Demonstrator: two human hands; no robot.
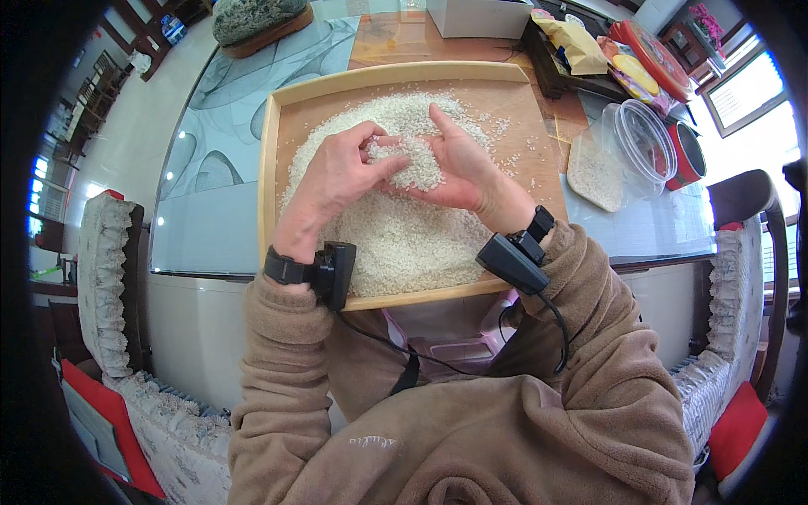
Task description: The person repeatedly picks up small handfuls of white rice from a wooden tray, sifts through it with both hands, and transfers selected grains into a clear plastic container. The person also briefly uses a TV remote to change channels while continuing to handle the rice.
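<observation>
White rice [404, 252] lies in a broad heap in a shallow wooden tray [270, 158], with loose grains scattered toward the tray's right side. Over the heap, my right hand [464, 170] is turned palm up and cups a small mound of rice, its thumb raised. My left hand [341, 164] reaches in from the left, thumb and fingers curled at that mound, touching the grains. Whether grains are pinched between its fingertips is hard to tell. Both wrists carry black strapped devices.
Right of the tray stand a clear plastic container [596, 167] with rice inside, a round clear lid [644, 142] and a red tin [688, 154]. Packets [574, 47] lie behind them. A white box [480, 19] and a stone on a wooden base [259, 22] sit at the back.
</observation>
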